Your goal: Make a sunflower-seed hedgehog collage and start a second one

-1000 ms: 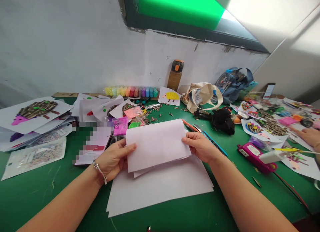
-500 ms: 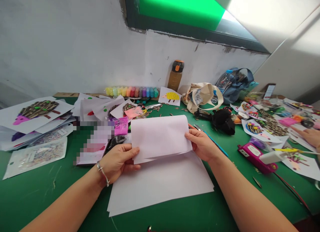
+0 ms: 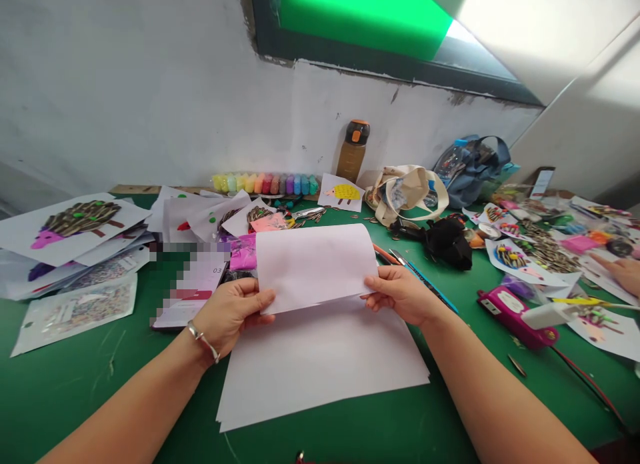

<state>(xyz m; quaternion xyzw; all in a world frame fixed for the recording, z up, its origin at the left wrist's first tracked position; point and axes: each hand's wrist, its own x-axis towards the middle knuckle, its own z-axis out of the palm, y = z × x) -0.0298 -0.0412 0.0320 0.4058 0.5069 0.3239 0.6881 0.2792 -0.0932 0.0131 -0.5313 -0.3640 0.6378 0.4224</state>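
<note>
A blank white sheet of paper [image 3: 315, 264], curved over at its far edge, is held up between my two hands. My left hand [image 3: 237, 311] pinches its near left corner, thumb on top. At the near right corner, my right hand [image 3: 397, 292] pinches it the same way. Beneath lies a small stack of white paper [image 3: 325, 377] on the green table, its sheets slightly out of line. A pixelated phone-like object [image 3: 193, 297] rests just beyond my left hand, beside a purple packet [image 3: 243, 252]. Pens [image 3: 425, 281] lie behind my right hand.
Hedgehog pictures [image 3: 83, 221] are piled at the left, near a bag of small pieces [image 3: 80, 311]. Colored clay packs [image 3: 265, 183], a bottle [image 3: 353, 151] and a cream bag [image 3: 407, 194] line the wall. At right are a magenta device [image 3: 515, 314] and another person's hand [image 3: 620, 272].
Both hands have lifted the folded-over sheet slightly and shifted it a little to the left. My right hand's grip has slid to the sheet's near right corner.
</note>
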